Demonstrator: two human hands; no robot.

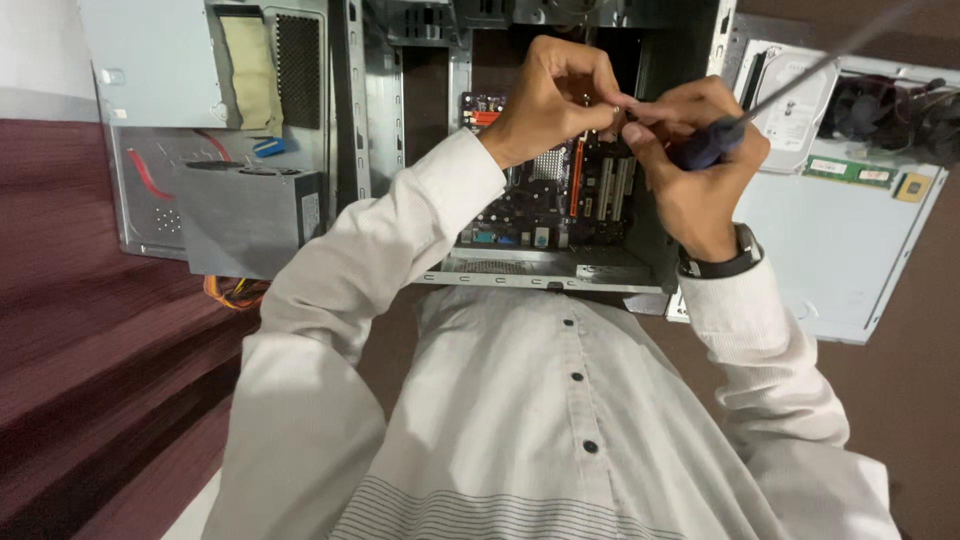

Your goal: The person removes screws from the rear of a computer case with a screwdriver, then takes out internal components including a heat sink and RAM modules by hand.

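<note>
Fingers (600,100) of my left hand (550,95) pinch something tiny, unclear what; my right hand (700,160) grips the screwdriver (715,140) above the motherboard (560,200), seating a fastener.

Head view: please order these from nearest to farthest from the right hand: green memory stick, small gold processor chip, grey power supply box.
From the right hand:
1. Green memory stick, on the grey panel right of it.
2. Small gold processor chip, further right.
3. Grey power supply box, far left.
</note>
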